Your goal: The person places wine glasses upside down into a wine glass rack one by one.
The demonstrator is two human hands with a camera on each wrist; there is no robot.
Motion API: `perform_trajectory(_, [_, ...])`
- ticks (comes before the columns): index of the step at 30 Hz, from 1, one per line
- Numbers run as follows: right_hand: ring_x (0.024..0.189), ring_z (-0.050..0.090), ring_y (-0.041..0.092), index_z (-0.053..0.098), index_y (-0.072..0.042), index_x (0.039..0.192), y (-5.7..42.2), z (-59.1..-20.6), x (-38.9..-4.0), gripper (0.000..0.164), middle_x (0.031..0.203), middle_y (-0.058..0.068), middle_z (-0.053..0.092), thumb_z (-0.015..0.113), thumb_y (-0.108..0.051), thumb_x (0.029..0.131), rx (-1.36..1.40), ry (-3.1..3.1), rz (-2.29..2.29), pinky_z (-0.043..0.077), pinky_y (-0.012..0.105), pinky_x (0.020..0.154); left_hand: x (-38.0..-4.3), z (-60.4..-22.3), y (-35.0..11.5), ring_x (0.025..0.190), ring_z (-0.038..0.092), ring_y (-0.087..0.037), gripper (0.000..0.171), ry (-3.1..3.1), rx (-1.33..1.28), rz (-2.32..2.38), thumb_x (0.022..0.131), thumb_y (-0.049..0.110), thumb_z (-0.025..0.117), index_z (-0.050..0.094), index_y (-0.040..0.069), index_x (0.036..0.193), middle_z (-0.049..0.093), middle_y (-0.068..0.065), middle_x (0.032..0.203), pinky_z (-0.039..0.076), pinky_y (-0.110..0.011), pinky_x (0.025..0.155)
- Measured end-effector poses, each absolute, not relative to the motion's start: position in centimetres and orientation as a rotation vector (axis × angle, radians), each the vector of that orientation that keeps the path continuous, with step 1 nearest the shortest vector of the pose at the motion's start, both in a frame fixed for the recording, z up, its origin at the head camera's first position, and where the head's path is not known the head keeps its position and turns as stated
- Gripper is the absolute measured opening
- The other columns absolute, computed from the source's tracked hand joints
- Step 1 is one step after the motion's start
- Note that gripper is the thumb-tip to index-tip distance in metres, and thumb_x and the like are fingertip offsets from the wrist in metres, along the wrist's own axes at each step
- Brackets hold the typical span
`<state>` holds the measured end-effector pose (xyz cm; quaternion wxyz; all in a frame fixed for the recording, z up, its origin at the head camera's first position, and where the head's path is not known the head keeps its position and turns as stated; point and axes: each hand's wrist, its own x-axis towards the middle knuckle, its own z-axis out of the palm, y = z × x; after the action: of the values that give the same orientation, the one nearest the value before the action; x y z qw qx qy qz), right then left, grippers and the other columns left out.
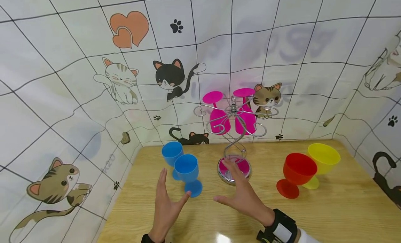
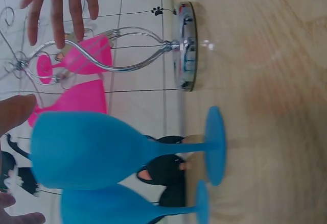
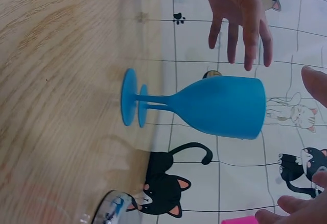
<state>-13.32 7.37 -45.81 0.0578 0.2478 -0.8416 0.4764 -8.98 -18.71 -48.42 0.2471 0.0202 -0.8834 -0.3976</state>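
Two blue plastic goblets stand upright on the left of the table, the nearer goblet partly covering the farther goblet. My left hand is held just in front of them, thumb and fingers spread, with nothing in it. To their right, my right hand hovers before a chrome wire stand, fingers extended and likewise holding nothing. Two pink goblets hang upside down from that stand, a left one and a right one. Neither hand clearly touches a goblet; the nearer blue goblet lies between both hands in the right wrist view.
A red goblet and a yellow goblet stand upright at the table's right. The wooden table meets a white, cat-printed cloth backdrop at the back and sides. The stand's round base occupies the table's middle.
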Motion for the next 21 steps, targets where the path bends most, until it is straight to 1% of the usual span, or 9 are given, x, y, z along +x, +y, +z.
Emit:
perform_trajectory(2, [0.149,0.023,0.039,0.019,-0.040,0.155,7.0,-46.2,-13.7,0.105,0.164,0.003,0.022,0.081,-0.055,0.072,0.758,-2.543,1.461,0.034,0.072,0.105,-9.8,-49.2,-18.7,0.147,0.027,-0.040,0.108,-2.396,0.094,-1.186,0.075,0.041,0.084,0.016,0.022,0.158,0.024,-0.011,0.162,0.030,-0.067,0.111])
perform_trajectory(6, [0.150,0.023,0.038,0.018,-0.039,0.155,6.2,-46.9,-14.2,0.105,0.163,0.003,0.023,0.083,-0.051,0.073,0.768,-2.526,1.490,0.033,0.072,0.106,-11.2,-50.3,-18.4,0.147,0.027,-0.042,0.107,-2.334,0.129,-1.368,0.076,0.040,0.084,0.017,0.018,0.157,0.025,-0.014,0.162,0.032,-0.066,0.111])
perform_trajectory(9, [0.149,0.026,0.039,0.019,-0.038,0.155,5.6,-47.3,-14.4,0.105,0.162,0.004,0.025,0.082,-0.052,0.073,0.761,-2.535,1.505,0.034,0.071,0.106,-11.7,-50.9,-18.0,0.147,0.027,-0.041,0.107,-2.304,0.149,-1.458,0.077,0.038,0.083,0.016,0.016,0.157,0.026,-0.015,0.161,0.034,-0.065,0.110])
perform_trajectory(13, [0.148,0.028,0.040,0.020,-0.038,0.155,5.1,-47.6,-14.4,0.103,0.162,0.005,0.026,0.080,-0.056,0.073,0.742,-2.559,1.525,0.036,0.070,0.105,-12.5,-51.6,-17.2,0.146,0.031,-0.039,0.104,-2.265,0.161,-1.544,0.079,0.032,0.083,0.015,0.017,0.157,0.031,-0.015,0.159,0.035,-0.065,0.109])
perform_trajectory(15, [0.147,0.028,0.041,0.020,-0.038,0.154,5.0,-47.8,-14.4,0.103,0.162,0.007,0.026,0.081,-0.055,0.073,0.743,-2.560,1.518,0.037,0.070,0.104,-13.0,-51.8,-16.9,0.144,0.034,-0.038,0.102,-2.234,0.151,-1.578,0.079,0.030,0.083,0.016,0.019,0.157,0.034,-0.013,0.157,0.036,-0.065,0.109])
perform_trajectory(19, [0.146,0.030,0.041,0.019,-0.038,0.155,4.8,-48.2,-14.6,0.103,0.161,0.008,0.028,0.082,-0.050,0.074,0.759,-2.542,1.490,0.037,0.070,0.104,-13.9,-51.8,-16.5,0.141,0.039,-0.038,0.100,-2.186,0.138,-1.620,0.079,0.033,0.083,0.020,0.021,0.155,0.040,-0.011,0.152,0.038,-0.065,0.108])
perform_trajectory(21, [0.146,0.030,0.041,0.019,-0.037,0.155,4.7,-48.4,-14.6,0.103,0.161,0.007,0.028,0.083,-0.049,0.074,0.764,-2.534,1.497,0.037,0.071,0.104,-14.2,-51.9,-16.4,0.140,0.041,-0.040,0.099,-2.176,0.136,-1.623,0.079,0.034,0.083,0.020,0.020,0.155,0.041,-0.013,0.152,0.038,-0.065,0.107])
